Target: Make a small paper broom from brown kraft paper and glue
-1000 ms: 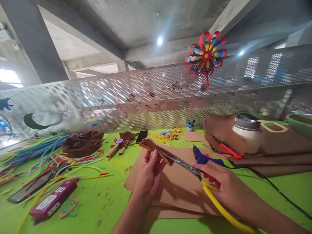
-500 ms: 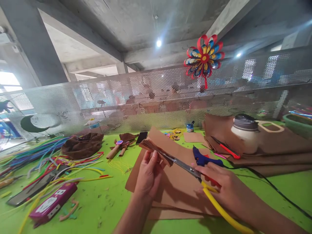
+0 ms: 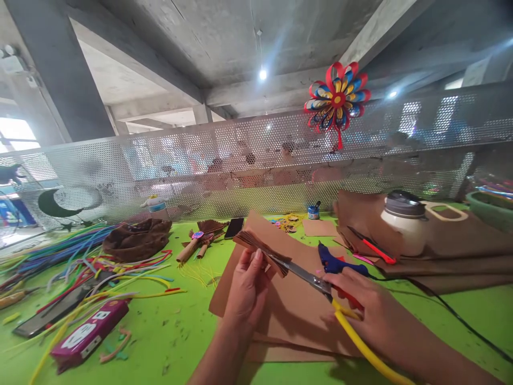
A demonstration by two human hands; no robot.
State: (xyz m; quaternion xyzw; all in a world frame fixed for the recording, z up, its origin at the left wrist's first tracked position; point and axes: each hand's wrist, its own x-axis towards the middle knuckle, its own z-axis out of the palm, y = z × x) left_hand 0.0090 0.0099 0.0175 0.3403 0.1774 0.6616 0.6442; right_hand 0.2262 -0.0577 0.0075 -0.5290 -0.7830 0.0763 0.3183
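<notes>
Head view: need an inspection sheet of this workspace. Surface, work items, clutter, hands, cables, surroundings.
Surface: green table, dark specks on it.
Work items: pleated brown paper, scissors with blades at its right end; brown sheets below.
Clutter: coloured strands, purple box, brown cloth at left; lidded jug, red-handled tool at right.
Hands: left hand grips the paper; right hand holds the scissors.
Cables: black cable from blue glue gun toward right edge; plug not seen.
Surroundings: perforated screen, flower ornament, lit ceiling lamps.
</notes>
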